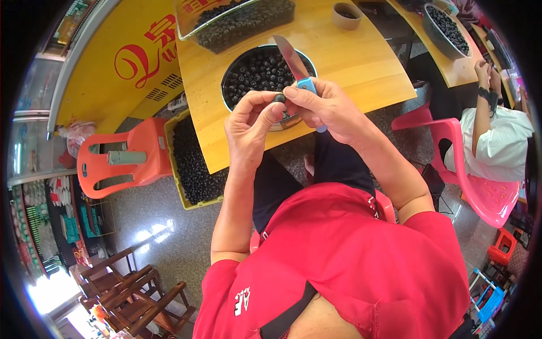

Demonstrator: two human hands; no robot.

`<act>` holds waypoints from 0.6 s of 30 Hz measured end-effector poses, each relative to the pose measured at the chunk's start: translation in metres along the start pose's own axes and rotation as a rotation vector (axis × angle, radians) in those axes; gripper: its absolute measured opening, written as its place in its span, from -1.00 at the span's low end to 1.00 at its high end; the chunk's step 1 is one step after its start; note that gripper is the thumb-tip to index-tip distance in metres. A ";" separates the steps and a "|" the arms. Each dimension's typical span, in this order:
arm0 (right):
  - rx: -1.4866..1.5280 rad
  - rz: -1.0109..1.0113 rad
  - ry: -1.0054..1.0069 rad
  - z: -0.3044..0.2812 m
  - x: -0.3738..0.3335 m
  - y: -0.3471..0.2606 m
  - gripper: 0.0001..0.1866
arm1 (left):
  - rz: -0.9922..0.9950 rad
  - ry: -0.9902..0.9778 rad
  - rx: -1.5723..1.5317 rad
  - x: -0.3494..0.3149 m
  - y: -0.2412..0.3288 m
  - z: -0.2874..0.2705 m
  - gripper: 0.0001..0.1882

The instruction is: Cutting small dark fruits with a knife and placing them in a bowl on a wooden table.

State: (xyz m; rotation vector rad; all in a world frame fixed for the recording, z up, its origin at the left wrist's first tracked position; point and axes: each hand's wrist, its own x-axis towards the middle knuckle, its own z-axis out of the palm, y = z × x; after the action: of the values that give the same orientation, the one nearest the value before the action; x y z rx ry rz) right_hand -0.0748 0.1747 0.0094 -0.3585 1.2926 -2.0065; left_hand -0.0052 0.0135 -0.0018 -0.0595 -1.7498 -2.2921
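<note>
Over a round bowl (223,97), my left hand (251,121) pinches a small, dark, round olive-like piece (279,98) between thumb and fingers. My right hand (330,107) is closed round the blue handle of a knife (293,59), with its blade tilted up and to the left. The right thumb and fingertips come close to the dark piece; whether they touch it I cannot tell. Many similar dark pieces (259,70) fill the bowl, several showing pale rings. Both hands hide the bowl's near side.
A clear tub (182,35) of dark pieces and a small round cup (346,24) stand farther back on the wooden table (367,68). A yellow crate (185,199) of dark pieces and an orange chair (149,147) are at left. At right, another person (491,138) sits on a pink chair (460,152).
</note>
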 end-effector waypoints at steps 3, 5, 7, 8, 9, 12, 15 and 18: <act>0.005 0.040 -0.009 0.003 0.002 0.002 -0.77 | 0.010 0.012 -0.009 -0.001 -0.003 -0.008 -0.82; -0.074 0.021 -0.025 0.005 0.004 0.001 -0.78 | 0.005 0.050 0.003 -0.006 -0.001 -0.025 -0.81; -0.221 -0.051 0.024 -0.004 0.007 -0.001 -0.79 | 0.040 0.119 0.003 -0.007 0.005 -0.048 -0.83; -0.235 -0.062 0.160 -0.006 0.007 -0.005 -0.79 | 0.061 0.200 -0.023 -0.010 0.008 -0.064 -0.84; -0.148 -0.068 0.154 -0.024 0.010 -0.005 -0.79 | 0.088 0.285 -0.048 -0.016 0.010 -0.084 -0.84; -0.127 -0.131 0.279 -0.063 0.010 -0.001 -0.82 | 0.069 0.542 -0.033 -0.035 -0.015 -0.160 -0.82; -0.095 -0.084 0.308 -0.097 0.015 0.015 -0.81 | -0.151 0.793 0.187 -0.083 -0.085 -0.240 -0.82; -0.118 -0.017 0.397 -0.110 0.021 0.029 -0.81 | -0.479 0.987 -0.010 -0.139 -0.149 -0.289 -0.76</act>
State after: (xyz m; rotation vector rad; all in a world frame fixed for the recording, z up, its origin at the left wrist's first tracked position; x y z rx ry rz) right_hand -0.1405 0.2277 -0.0701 -0.0218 1.6578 -2.0890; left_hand 0.1306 -0.2014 -0.2483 1.3565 -1.2614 -1.9837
